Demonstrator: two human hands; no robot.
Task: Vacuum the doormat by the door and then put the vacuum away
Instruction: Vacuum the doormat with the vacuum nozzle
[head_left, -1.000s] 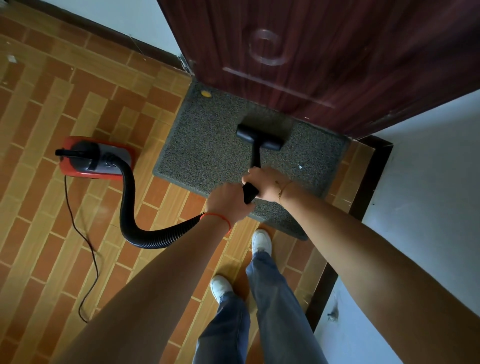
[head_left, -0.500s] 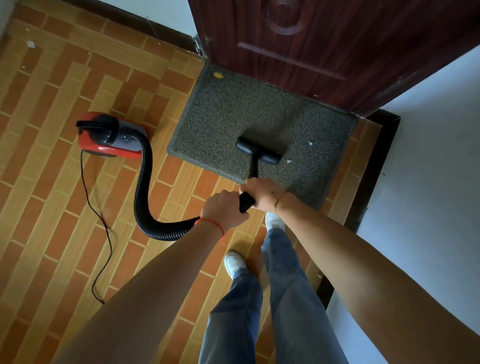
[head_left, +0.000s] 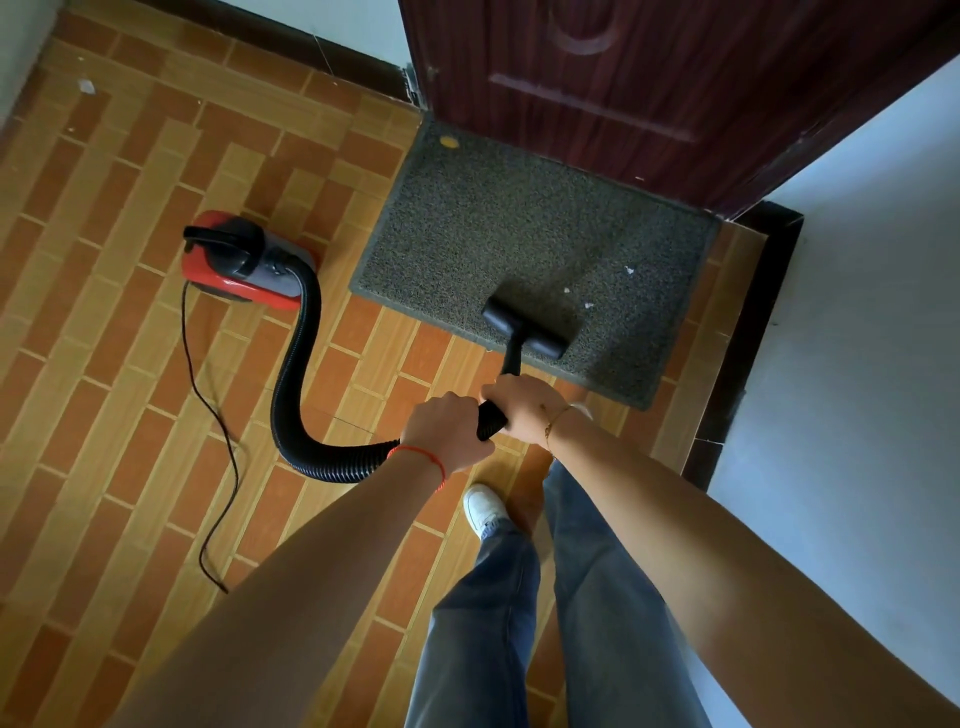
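Note:
A grey doormat (head_left: 498, 223) lies on the tiled floor in front of a dark wooden door (head_left: 649, 78). The black vacuum nozzle (head_left: 523, 329) rests on the mat near its front edge. My right hand (head_left: 524, 405) grips the black wand just behind the nozzle. My left hand (head_left: 444, 431) holds the ribbed black hose (head_left: 296, 374) right behind it. The hose curves left to the red and black vacuum body (head_left: 241, 262) standing on the floor. A yellow speck (head_left: 449, 141) and a few white bits (head_left: 629, 270) lie on the mat.
A thin black power cord (head_left: 208, 426) trails from the vacuum body toward me across the tiles. A white wall (head_left: 857, 338) with a dark skirting board stands close on the right. My legs and white shoe (head_left: 483, 509) are just behind the mat.
The nozzle has been drawn back from the mat's middle near the door to its front edge. Both hands kept their grip, and I have stepped back.

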